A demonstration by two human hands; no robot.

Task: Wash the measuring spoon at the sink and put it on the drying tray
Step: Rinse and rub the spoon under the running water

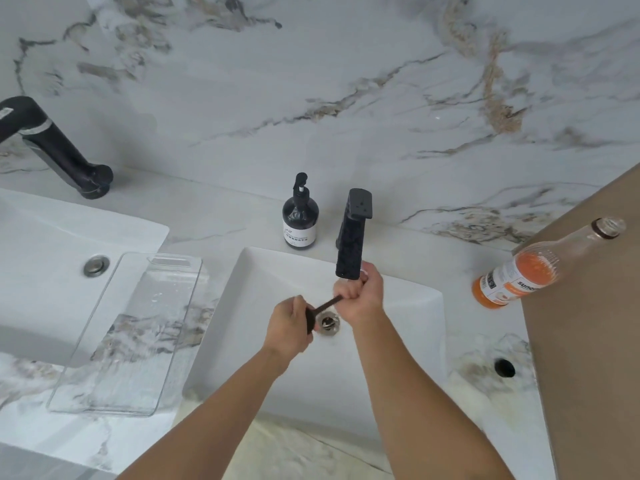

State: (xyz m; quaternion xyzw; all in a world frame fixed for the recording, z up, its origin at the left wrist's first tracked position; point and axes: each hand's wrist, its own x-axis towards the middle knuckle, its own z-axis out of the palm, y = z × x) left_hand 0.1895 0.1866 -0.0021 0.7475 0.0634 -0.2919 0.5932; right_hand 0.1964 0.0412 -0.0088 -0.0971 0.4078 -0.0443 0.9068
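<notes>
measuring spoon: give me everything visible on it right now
The measuring spoon is dark, almost black, likely plastic, with a thin flat handle and a round bowl. It is held over the white sink, above the drain, slanting up to the right. The left hand grips the bowl end; the right hand closes on the handle end. No markings are readable.

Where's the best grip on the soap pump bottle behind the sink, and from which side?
Judging by its shape, grip the soap pump bottle around its round body, at the labelled middle. It stands upright with a narrow neck and pump head on top, which give poor purchase. Come from its left-front: the black faucet stands close on its right, and both hands, left hand and right hand, are busy with the measuring spoon.
</notes>
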